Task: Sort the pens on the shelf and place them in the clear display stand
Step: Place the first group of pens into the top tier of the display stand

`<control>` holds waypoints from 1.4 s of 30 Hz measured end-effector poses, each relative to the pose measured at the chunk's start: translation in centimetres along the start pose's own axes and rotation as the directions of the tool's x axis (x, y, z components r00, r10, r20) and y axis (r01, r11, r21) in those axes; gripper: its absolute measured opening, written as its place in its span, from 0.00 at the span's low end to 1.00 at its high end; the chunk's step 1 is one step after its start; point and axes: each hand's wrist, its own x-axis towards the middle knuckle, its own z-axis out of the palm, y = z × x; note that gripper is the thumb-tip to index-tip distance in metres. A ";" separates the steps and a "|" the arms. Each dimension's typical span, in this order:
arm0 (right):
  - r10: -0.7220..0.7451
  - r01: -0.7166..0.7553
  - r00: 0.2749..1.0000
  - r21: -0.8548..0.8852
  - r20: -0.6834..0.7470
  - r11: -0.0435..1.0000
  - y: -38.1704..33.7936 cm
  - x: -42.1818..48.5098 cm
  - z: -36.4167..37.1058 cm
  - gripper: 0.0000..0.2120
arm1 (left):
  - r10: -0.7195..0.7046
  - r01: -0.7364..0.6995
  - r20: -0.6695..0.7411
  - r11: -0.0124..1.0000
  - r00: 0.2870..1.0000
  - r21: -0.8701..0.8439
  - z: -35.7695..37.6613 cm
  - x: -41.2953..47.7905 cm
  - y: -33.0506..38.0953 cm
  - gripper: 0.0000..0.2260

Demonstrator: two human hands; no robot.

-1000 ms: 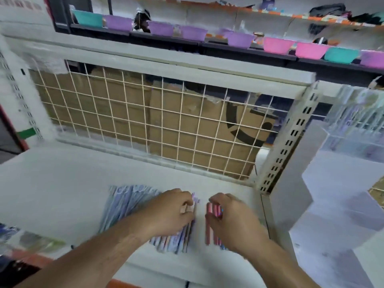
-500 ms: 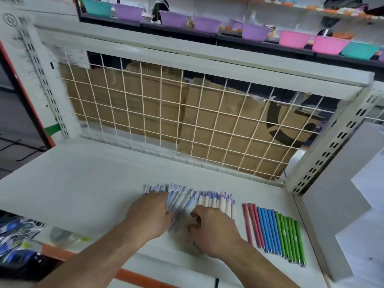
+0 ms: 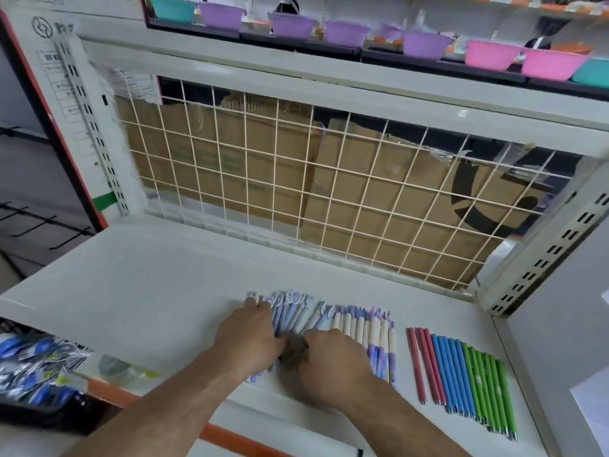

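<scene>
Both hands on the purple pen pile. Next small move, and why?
Probably sweep the fanned purple pens under the left hand straight, parallel with the cream-and-purple pens by the right hand. That clump lies skewed and crossing, while the red pens, blue pens and green pens at right already lie in neat rows.

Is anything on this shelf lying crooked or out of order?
Yes. The purple pens by the left hand are fanned and crossing one another, while the red, blue and green pens at the right lie in a straight row.
</scene>
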 end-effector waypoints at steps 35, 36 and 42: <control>-0.110 0.115 0.993 -0.137 0.044 0.984 -0.7 -1.2 0.5 0.06 | -0.025 0.020 0.048 0.994 0.999 0.110 -0.4 0.5 2.0 0.05; -0.113 0.118 0.993 -0.135 0.044 0.984 -0.7 -1.3 0.5 0.06 | -0.017 0.010 0.055 0.993 0.998 0.117 -0.6 0.5 2.0 0.08; -0.103 0.114 0.991 -0.138 0.083 0.984 -0.6 -1.2 0.3 0.04 | -0.028 0.033 0.071 0.997 0.997 -0.069 -1.5 1.0 1.6 0.08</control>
